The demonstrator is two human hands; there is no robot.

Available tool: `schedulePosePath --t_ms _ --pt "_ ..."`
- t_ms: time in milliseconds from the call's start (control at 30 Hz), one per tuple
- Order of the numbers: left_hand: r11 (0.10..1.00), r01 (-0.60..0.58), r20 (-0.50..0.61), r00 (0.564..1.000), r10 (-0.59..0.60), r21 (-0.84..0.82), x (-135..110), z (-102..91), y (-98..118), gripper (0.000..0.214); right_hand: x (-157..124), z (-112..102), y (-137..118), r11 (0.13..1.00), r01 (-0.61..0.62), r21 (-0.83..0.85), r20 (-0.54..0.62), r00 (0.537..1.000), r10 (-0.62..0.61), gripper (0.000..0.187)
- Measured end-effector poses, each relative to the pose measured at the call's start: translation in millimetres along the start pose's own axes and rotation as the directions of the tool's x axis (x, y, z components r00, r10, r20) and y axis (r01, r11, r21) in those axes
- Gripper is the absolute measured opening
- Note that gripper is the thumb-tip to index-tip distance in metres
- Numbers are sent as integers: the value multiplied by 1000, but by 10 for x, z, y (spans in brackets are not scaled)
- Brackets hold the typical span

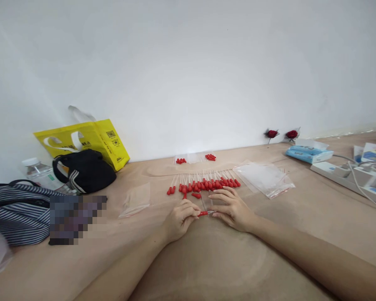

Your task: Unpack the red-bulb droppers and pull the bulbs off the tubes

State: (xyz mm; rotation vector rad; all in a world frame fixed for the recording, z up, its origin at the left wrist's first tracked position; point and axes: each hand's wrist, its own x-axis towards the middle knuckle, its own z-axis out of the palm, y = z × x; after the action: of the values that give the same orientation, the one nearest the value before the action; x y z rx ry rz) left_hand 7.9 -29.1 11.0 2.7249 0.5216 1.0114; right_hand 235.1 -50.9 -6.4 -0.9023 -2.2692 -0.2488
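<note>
Between my hands, low over the table, lies a dropper with a red rubber bulb and a clear tube. My left hand is closed, its fingertips pinching the bulb end. The thumb and fingertips of my right hand pinch the clear tube end; its other fingers stretch forward over the table. Just beyond them is a row of droppers, red bulbs toward me and thin clear tubes pointing to the wall. A loose red bulb rests in front of the row, close to both hands.
Clear zip bags lie right and left of the row. Behind it, another bag has red bulbs at both ends. A yellow bag, black pouch and bottle stand left; tissues and a power strip sit right.
</note>
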Motion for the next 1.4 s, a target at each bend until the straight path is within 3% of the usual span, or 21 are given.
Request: schedulePosePath --t_ms 200,433,800,1000,1100,1267,1400 --pt "985 61 -3 998 -61 161 27 55 103 25 1 3 -53 998 59 7 -62 996 -59 18" --pt "955 -9 1 1000 9 297 -6 187 32 21 19 28 -86 996 83 40 -72 994 -80 23" --pt "935 -58 -26 997 72 350 15 105 142 12 -48 11 -27 979 181 89 -12 983 -181 39" --pt "937 -47 -42 997 66 345 9 97 159 11 -62 18 -29 981 167 103 -1 986 -167 38" --pt "932 -4 -61 998 28 363 -60 33 75 12 -114 1 44 989 118 94 -20 993 -116 37" --pt "916 156 -150 983 -107 369 -185 -113 -35 13 -215 0 184 995 -80 53 -21 997 81 29" --pt "903 336 -263 927 -268 266 -184 -113 -67 18 -187 65 146 979 -191 75 9 982 191 38"
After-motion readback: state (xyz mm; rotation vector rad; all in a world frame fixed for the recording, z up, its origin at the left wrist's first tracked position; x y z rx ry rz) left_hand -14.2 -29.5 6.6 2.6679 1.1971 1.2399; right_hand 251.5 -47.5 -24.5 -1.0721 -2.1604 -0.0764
